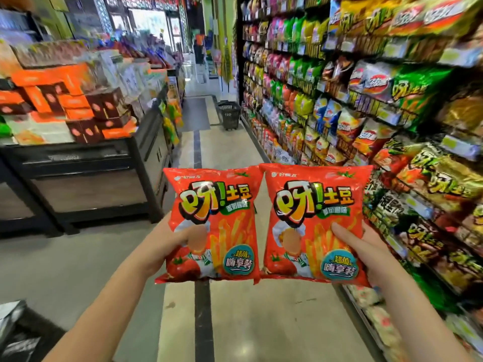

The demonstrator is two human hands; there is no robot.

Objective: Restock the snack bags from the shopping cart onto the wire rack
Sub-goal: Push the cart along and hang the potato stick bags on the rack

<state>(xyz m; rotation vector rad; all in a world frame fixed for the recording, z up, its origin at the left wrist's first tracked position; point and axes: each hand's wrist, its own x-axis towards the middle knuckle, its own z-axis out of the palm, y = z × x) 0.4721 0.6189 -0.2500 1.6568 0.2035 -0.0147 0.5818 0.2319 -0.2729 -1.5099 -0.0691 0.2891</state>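
Two snack bags (213,223) touching, left hand (166,244), right hand (366,245), open floor (235,322) ahead

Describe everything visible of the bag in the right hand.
The right bag is glossy red-orange film, sealed and puffed, printed with fries, a tomato, a chef and a teal badge. Held upright, front to the camera. The right hand grips its lower right edge, thumb on the front; its left edge meets the left bag.

Open aisle floor (235,322) ahead; black basket (230,114) beside packed wire rack (371,103) right; display table (86,163) left
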